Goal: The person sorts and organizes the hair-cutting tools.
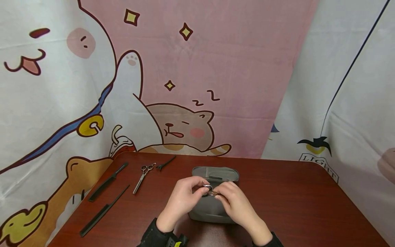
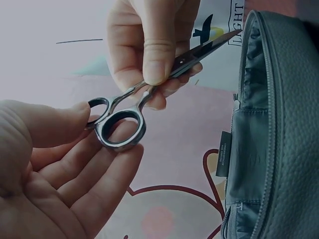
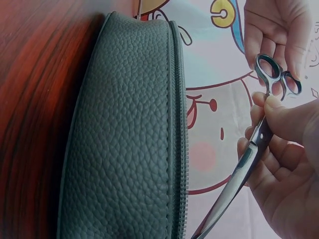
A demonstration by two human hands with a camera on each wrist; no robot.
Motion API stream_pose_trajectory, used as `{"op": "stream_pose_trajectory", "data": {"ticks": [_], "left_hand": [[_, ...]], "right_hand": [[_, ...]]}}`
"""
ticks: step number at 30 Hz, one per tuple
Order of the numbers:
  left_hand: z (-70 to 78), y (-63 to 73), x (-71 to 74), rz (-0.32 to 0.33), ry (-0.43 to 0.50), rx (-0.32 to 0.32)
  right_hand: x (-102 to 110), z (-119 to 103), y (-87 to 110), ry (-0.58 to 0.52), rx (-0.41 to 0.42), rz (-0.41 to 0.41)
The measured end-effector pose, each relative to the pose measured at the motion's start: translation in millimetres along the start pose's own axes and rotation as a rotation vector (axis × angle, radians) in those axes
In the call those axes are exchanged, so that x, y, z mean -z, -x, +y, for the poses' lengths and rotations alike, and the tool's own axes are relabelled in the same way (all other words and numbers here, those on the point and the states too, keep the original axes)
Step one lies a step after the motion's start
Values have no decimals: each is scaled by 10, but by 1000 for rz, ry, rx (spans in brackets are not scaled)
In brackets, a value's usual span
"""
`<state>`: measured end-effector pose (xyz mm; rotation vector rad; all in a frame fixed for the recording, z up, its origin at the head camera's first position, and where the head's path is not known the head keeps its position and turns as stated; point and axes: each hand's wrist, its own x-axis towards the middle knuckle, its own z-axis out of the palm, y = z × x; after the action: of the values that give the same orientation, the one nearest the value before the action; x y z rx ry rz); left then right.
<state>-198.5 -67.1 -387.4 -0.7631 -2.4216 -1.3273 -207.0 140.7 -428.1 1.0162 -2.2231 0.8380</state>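
Scissors [image 3: 251, 152] hung over an open pouch [image 1: 211, 207], fingers [image 2: 117, 169] of the left hand [image 1: 186, 193] clamped on the loops [image 2: 142, 124], the right hand [image 1: 237, 199] pinching near the pivot [image 2: 182, 60] (best done firmly, lest blades [image 2: 212, 46] swing).

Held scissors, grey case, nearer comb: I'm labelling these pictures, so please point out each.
Held scissors [image 3: 249, 159]: right wrist view, blade near the pivot.
Grey case [image 3: 119, 129]: right wrist view, textured side.
Nearer comb [image 1: 97, 218]: head view, broad part.

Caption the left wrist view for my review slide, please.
Left hand holding scissors by their rings, right hand pinching them near the pivot, beside an open grey pouch.
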Motion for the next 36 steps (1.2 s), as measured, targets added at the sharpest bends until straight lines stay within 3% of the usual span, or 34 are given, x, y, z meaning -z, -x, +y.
{"op": "stream_pose_trajectory", "data": {"ticks": [26, 36], "left_hand": [[-75, -8, -56, 13, 17, -25], [-76, -7, -61, 28, 13, -23]], "right_hand": [[18, 27, 30, 4, -36, -41], [16, 25, 29, 4, -94, -77]]}}
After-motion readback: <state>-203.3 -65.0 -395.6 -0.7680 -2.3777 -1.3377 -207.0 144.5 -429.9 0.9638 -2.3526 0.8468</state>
